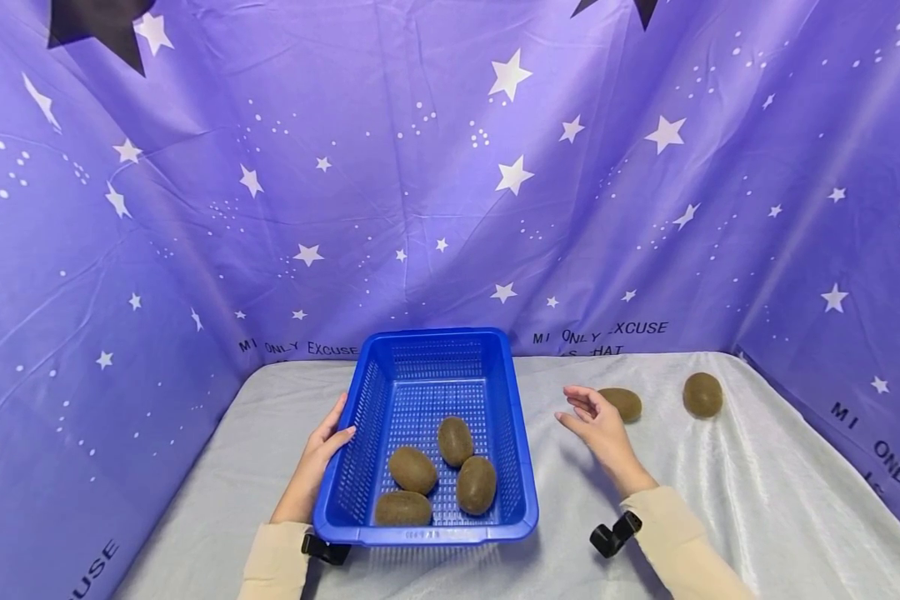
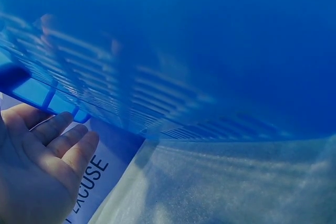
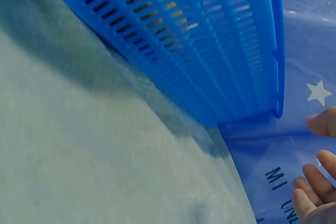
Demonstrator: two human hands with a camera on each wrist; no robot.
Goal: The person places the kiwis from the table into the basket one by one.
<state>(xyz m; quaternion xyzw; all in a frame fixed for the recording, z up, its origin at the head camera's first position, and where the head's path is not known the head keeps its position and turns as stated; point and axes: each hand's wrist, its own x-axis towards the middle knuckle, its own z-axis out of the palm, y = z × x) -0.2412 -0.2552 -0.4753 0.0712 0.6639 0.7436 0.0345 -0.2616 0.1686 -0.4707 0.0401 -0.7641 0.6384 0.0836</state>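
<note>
The person's left hand [image 1: 321, 454] grips the left rim of a blue plastic basket [image 1: 480, 534], thumb lying over the edge and fingers along the outside. Towards the basket's near end, 4 brown kiwis [image 1: 412, 470] lie close together. The right hand [image 1: 598, 427] is to the basket's right, clear of it, thumb set away from loosely bent fingers. Just behind it, partly covered by it, a 5th kiwi [image 1: 626, 405] rests on the grey-draped worktop [image 1: 780, 500]; whether they touch, I cannot tell. A 6th kiwi [image 1: 702, 395] sits farther right, well apart from the basket. The purple backdrop [image 1: 390, 100] carries white stars and black lettering: I can read "MI ONLY EXCUSE" left of the basket, "MI ONLY" and "XCUSE" to its right with "HAT" beneath, and "MI ONLY" again on the right-hand side. Marks on the basket's near rim are too small to read. Beige sleeves [image 1: 678, 537] cover the forearms.
</note>
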